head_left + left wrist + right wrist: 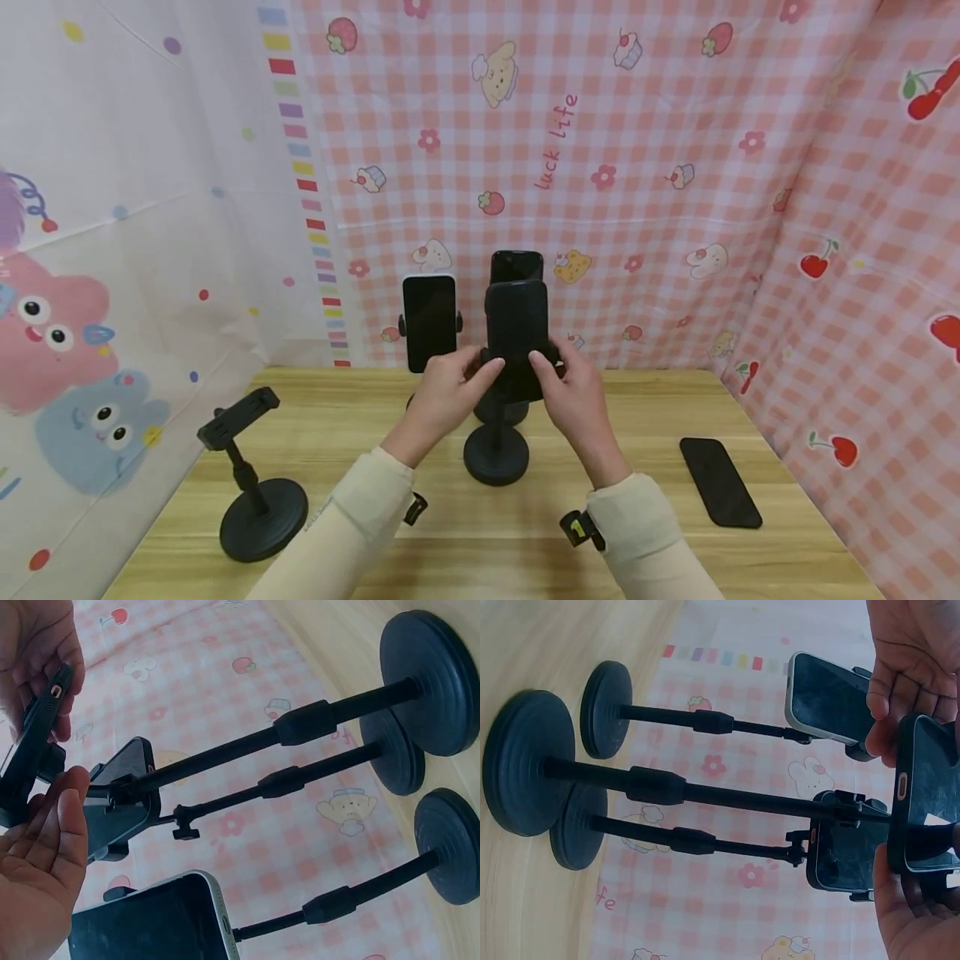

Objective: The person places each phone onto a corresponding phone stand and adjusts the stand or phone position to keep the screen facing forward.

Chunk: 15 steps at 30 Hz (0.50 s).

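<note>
- Near left, a bare stand [277,518] stood; at right, a loose phone [722,483] lay flat, its long axis running from near right to far left.
- At centre, the left hand [444,398] and right hand [576,402] held the front phone [517,317] between thumbs and fingers, atop the middle stand [497,460]; its long axis stood upright, screen facing the person, port end down.
- The step in hand seemed to be seating or adjusting it; the next move probably called for checking the clamp's hold, which I could not tell, before letting go.
- Beyond, a white-edged phone [430,323] and a dark phone [517,265] stood upright on stands.
</note>
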Each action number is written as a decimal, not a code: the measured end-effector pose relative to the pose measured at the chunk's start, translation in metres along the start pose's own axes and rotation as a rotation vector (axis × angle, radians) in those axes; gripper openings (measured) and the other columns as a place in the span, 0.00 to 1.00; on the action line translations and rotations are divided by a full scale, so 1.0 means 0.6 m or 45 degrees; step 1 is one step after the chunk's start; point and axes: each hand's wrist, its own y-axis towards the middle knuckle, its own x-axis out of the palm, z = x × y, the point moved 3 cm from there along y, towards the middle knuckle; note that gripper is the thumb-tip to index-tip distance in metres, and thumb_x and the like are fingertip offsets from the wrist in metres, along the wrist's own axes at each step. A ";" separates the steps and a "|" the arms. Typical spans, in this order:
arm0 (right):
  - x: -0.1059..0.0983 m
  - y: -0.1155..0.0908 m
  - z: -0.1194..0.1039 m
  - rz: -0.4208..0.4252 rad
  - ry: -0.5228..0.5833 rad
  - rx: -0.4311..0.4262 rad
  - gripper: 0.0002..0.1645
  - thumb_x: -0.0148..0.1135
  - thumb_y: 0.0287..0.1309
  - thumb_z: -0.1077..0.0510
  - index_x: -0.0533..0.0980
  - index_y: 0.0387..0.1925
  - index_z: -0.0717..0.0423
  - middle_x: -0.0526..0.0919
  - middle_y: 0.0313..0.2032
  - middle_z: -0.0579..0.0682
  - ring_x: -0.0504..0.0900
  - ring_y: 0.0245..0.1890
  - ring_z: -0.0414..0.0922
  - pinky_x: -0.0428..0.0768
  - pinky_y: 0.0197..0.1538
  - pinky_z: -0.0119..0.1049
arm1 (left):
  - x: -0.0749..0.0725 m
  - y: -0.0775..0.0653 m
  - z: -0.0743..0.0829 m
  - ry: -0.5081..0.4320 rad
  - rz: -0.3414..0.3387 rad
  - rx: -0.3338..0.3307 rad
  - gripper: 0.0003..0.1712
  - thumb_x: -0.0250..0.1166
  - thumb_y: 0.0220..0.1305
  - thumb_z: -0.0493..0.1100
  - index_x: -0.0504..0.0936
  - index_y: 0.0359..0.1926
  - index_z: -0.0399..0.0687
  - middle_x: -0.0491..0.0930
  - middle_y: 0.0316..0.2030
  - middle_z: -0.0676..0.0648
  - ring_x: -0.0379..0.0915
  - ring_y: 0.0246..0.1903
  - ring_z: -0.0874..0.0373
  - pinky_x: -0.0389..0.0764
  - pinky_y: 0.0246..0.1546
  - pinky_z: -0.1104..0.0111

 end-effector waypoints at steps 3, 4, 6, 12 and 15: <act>0.003 -0.001 0.000 -0.004 0.020 0.013 0.24 0.61 0.69 0.52 0.75 0.61 0.59 0.82 0.48 0.58 0.82 0.39 0.51 0.82 0.41 0.46 | -0.003 0.001 -0.001 -0.026 -0.015 -0.042 0.14 0.61 0.72 0.51 0.83 0.41 0.45 0.77 0.25 0.53 0.70 0.25 0.58 0.73 0.27 0.66; 0.004 -0.001 0.000 -0.002 0.026 0.016 0.24 0.61 0.69 0.53 0.75 0.61 0.60 0.82 0.49 0.58 0.82 0.38 0.52 0.82 0.41 0.46 | -0.004 0.002 -0.002 -0.024 -0.018 -0.047 0.14 0.61 0.72 0.50 0.83 0.41 0.44 0.77 0.25 0.53 0.70 0.25 0.57 0.73 0.27 0.65; 0.006 -0.002 -0.001 -0.002 0.036 0.022 0.24 0.61 0.69 0.52 0.75 0.61 0.59 0.82 0.49 0.57 0.82 0.38 0.51 0.83 0.41 0.45 | -0.005 0.003 -0.004 -0.024 -0.027 -0.054 0.14 0.60 0.72 0.50 0.82 0.40 0.43 0.75 0.24 0.51 0.69 0.25 0.56 0.73 0.27 0.65; 0.015 -0.004 -0.003 -0.009 0.060 0.040 0.21 0.63 0.68 0.52 0.78 0.57 0.58 0.83 0.46 0.56 0.82 0.38 0.50 0.83 0.41 0.44 | -0.008 0.006 -0.014 -0.022 -0.045 -0.063 0.12 0.58 0.74 0.46 0.81 0.40 0.41 0.72 0.23 0.50 0.68 0.25 0.56 0.72 0.29 0.65; 0.018 -0.005 -0.003 -0.022 0.079 0.065 0.20 0.63 0.68 0.51 0.78 0.56 0.57 0.83 0.45 0.55 0.82 0.38 0.50 0.83 0.42 0.45 | -0.009 0.006 -0.016 -0.010 -0.052 -0.075 0.13 0.58 0.74 0.46 0.81 0.42 0.40 0.72 0.23 0.50 0.68 0.25 0.56 0.72 0.30 0.65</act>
